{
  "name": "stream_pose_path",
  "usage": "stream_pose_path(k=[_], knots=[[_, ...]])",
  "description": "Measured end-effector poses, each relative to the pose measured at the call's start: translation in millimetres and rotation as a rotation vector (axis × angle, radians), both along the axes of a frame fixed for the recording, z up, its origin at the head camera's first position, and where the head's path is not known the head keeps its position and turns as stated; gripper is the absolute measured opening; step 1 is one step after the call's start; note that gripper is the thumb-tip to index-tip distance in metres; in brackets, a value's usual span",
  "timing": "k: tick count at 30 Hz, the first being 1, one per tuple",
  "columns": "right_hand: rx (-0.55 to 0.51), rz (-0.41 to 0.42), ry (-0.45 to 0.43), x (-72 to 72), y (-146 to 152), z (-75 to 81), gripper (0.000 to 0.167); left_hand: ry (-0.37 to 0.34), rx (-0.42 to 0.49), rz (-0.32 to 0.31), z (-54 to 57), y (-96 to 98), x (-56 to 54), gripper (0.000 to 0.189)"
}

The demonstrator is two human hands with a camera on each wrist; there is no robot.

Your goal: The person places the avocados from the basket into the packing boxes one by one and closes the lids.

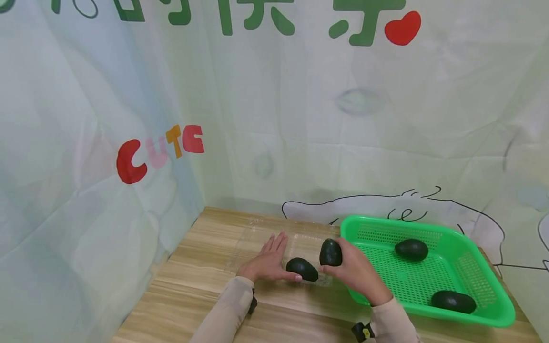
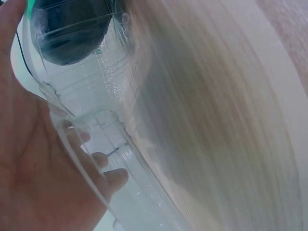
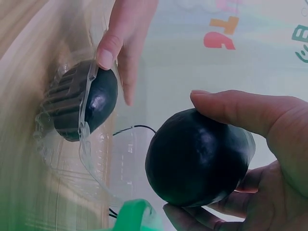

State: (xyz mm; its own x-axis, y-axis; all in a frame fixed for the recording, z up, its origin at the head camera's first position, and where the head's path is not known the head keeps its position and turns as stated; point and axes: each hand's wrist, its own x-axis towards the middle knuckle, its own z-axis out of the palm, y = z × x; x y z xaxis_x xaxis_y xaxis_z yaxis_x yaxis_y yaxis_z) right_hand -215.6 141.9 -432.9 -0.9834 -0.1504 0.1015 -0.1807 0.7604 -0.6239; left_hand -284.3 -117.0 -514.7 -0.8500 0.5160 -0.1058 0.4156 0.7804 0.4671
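Observation:
A clear plastic clamshell box point(image 1: 296, 229) lies spread on the wooden table, one dark green avocado point(image 1: 302, 269) in its near part. My left hand point(image 1: 268, 266) rests over the box with fingers extended. In the right wrist view, its thumb point(image 3: 107, 50) lies at the box rim beside that avocado. My right hand point(image 1: 358, 271) grips a second avocado point(image 3: 199, 156) between thumb and fingers, holding it upright above the right end of the box. The left wrist view shows the ribbed plastic wall point(image 2: 103, 118) across the left fingers.
Right of the box stands a green plastic basket point(image 1: 506, 305) holding an avocado at its back point(image 1: 411, 250) and another at its front right point(image 1: 453, 302). A printed cloth backdrop point(image 1: 300, 143) hangs behind and to the left of the table point(image 1: 171, 295).

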Motion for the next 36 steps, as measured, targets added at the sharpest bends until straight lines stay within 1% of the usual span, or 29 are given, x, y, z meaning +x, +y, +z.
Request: stream_pose_path(k=[8, 18, 28, 36], knots=[[-0.006, -0.003, 0.011, -0.3, -5.4, -2.4, 0.073, -0.002, 0.003, 0.004, 0.2, 0.2, 0.1, 0.130], [0.004, 0.000, 0.007, -1.0, -10.5, -5.1, 0.079, -0.002, 0.000, -0.003, 1.4, 0.0, 0.1, 0.129], [0.009, -0.004, -0.006, -0.3, -13.3, -6.7, 0.078, -0.008, 0.006, 0.002, -0.3, -0.3, 0.0, 0.130], [0.015, 0.009, 0.011, -0.6, -15.6, -9.6, 0.075, -0.002, 0.005, -0.001, 1.6, 0.6, 0.8, 0.130]])
